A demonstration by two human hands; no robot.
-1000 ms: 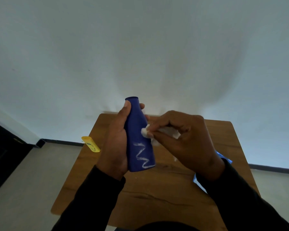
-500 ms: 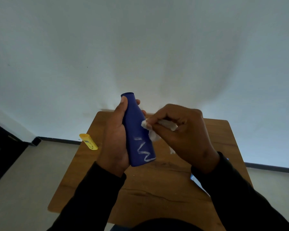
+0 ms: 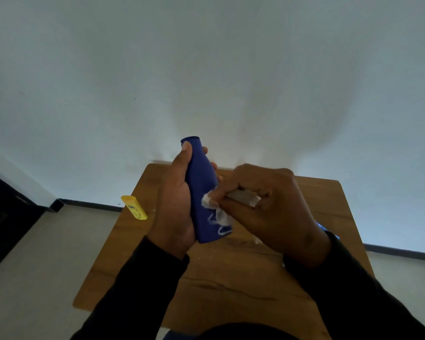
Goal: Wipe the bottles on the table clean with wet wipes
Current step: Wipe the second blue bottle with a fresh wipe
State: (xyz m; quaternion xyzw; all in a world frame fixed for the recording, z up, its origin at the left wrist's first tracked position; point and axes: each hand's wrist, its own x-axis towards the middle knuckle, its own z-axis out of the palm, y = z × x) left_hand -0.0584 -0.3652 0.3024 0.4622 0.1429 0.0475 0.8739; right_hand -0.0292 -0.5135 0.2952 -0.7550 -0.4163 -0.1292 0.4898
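Observation:
A dark blue bottle [image 3: 201, 192] with a white squiggle near its wide end is held up over the wooden table [image 3: 231, 285], narrow end pointing away. My left hand [image 3: 176, 204] grips it from the left, thumb along the top and fingertips showing past its right side. My right hand [image 3: 268, 209] pinches a crumpled white wet wipe [image 3: 212, 204] and presses it against the bottle's right side, just above the squiggle. Part of the wipe is hidden inside my fist.
A yellow bottle [image 3: 134, 207] lies at the table's left edge, jutting over it. A blue pack [image 3: 329, 231] peeks out behind my right wrist at the table's right side. A white wall stands behind the table; grey floor surrounds it.
The wipe has slid down the bottle's side toward the white squiggle. Both hands and the bottle have shifted slightly in the view.

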